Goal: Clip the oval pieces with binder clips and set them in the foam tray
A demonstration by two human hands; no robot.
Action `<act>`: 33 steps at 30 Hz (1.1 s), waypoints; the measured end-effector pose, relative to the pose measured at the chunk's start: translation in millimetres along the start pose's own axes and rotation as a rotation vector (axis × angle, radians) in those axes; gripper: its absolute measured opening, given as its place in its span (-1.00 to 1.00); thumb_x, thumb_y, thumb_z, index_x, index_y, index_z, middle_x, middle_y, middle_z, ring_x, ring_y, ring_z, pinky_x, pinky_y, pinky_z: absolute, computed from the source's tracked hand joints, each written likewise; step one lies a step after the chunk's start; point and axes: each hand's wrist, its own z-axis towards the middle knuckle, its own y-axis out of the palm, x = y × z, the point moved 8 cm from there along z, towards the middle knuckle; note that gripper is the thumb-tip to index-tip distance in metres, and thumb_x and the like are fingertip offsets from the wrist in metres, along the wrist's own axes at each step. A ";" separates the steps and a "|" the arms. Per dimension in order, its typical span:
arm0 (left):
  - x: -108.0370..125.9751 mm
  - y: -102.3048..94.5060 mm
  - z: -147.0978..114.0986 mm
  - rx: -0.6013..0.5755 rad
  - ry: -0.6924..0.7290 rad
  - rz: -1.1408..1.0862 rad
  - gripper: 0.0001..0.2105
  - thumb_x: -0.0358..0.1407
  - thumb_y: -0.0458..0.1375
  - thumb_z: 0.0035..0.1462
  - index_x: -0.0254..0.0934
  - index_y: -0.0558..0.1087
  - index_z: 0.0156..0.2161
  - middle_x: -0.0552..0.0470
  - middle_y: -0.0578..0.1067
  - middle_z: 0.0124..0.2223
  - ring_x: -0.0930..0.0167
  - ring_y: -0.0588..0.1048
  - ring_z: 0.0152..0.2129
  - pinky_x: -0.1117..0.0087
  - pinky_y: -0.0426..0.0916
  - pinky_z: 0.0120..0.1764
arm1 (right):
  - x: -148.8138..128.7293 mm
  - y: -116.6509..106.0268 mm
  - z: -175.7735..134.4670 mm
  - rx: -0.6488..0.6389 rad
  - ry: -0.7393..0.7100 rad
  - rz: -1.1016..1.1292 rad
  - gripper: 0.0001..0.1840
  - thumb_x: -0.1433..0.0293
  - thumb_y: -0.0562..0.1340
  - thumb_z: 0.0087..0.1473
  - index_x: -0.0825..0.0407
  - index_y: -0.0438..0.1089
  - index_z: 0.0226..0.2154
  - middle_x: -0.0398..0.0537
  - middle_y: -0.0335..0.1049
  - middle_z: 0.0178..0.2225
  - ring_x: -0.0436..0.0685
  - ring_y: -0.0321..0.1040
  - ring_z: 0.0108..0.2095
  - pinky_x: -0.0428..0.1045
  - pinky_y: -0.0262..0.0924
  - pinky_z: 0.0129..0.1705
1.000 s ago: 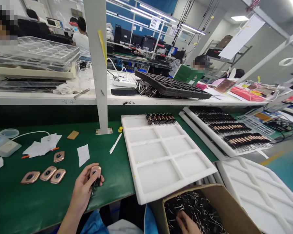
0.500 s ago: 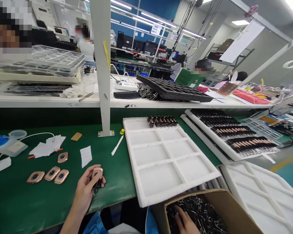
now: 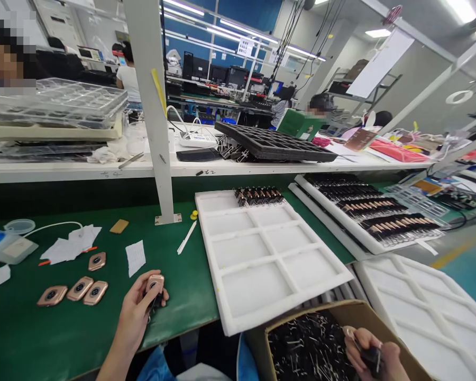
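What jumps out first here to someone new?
Probably the big white foam tray mid-bench, with a cluster of black clips at its far end. Next, the cardboard box at the lower right, full of loose black binder clips, where the right hand holds a clip. Then four rose-gold cases on the green surface at left; the left hand grips another.
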 end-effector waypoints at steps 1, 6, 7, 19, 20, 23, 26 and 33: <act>0.6 0.2 -0.5 0.001 0.004 0.002 -0.59 -0.15 0.44 0.00 -0.26 0.53 -0.06 0.00 0.55 -0.32 0.34 0.51 -0.48 0.36 0.39 -0.46 | -5.9 12.7 1.8 -0.062 0.000 -0.003 -0.28 -0.35 0.31 -0.24 -0.03 0.27 -0.61 -0.08 0.27 -0.49 -0.01 0.02 -0.64 0.01 0.10 -0.65; 5.2 3.7 -2.4 0.010 0.023 0.015 -0.58 -0.14 0.45 -0.03 -0.28 0.54 -0.08 -0.01 0.54 -0.33 0.33 0.51 -0.48 0.36 0.39 -0.46 | -27.8 95.4 7.9 -0.342 0.016 -0.006 -0.38 -0.17 0.40 -0.17 -0.01 0.24 -0.61 -0.10 0.25 -0.52 -0.03 -0.01 -0.64 -0.05 -0.08 -0.66; 6.0 4.9 -2.5 0.009 0.023 0.019 -0.57 -0.13 0.45 -0.04 -0.29 0.54 -0.09 -0.01 0.54 -0.34 0.33 0.51 -0.49 0.36 0.39 -0.46 | -34.7 114.0 8.8 -0.377 -0.001 0.007 -0.40 -0.14 0.39 -0.14 -0.01 0.23 -0.62 -0.11 0.24 -0.53 -0.03 0.00 -0.64 -0.06 -0.10 -0.65; 12.0 9.9 -5.4 0.012 0.047 0.055 -0.56 -0.13 0.47 -0.08 -0.29 0.54 -0.11 -0.03 0.57 -0.30 0.33 0.51 -0.51 0.36 0.40 -0.48 | -83.6 330.5 13.9 -0.675 -0.212 -0.066 -0.58 0.01 0.33 0.10 0.00 0.46 -0.19 -0.07 0.44 -0.32 0.09 0.33 -0.34 -0.02 0.20 -0.35; 12.3 10.3 -5.3 0.007 0.052 0.059 -0.57 -0.13 0.46 -0.07 -0.30 0.54 -0.11 -0.02 0.57 -0.31 0.33 0.51 -0.51 0.36 0.41 -0.48 | -82.3 346.7 12.9 -0.705 -0.217 -0.100 -0.53 0.02 0.36 0.07 -0.01 0.46 -0.11 -0.07 0.45 -0.29 0.10 0.36 -0.31 -0.01 0.23 -0.30; 11.8 9.7 -4.5 0.007 0.061 0.065 -0.58 -0.14 0.47 -0.07 -0.29 0.55 -0.12 -0.02 0.57 -0.32 0.33 0.52 -0.51 0.36 0.42 -0.48 | -71.5 393.4 6.7 -0.829 -0.220 -0.162 -0.44 0.06 0.44 -0.03 0.01 0.48 -0.04 -0.07 0.46 -0.26 0.10 0.41 -0.27 0.03 0.28 -0.18; 8.3 6.9 -3.2 0.021 0.061 0.057 -0.56 -0.15 0.48 -0.10 -0.27 0.55 -0.12 -0.04 0.60 -0.27 0.32 0.54 -0.52 0.33 0.44 -0.49 | -51.9 430.8 -5.0 -0.948 -0.210 -0.196 -0.47 0.07 0.48 -0.09 0.04 0.56 -0.12 -0.09 0.46 -0.32 0.07 0.38 -0.32 0.04 0.29 -0.17; -0.1 -2.0 -2.9 0.061 0.078 0.071 -0.54 -0.14 0.49 -0.13 -0.28 0.59 -0.11 -0.10 0.62 -0.25 0.31 0.55 -0.56 0.37 0.40 -0.60 | 7.3 461.7 -28.1 -1.030 0.098 -0.001 -0.37 0.11 0.57 -0.27 0.09 0.55 -0.16 -0.08 0.53 -0.32 0.05 0.42 -0.42 0.05 0.37 -0.28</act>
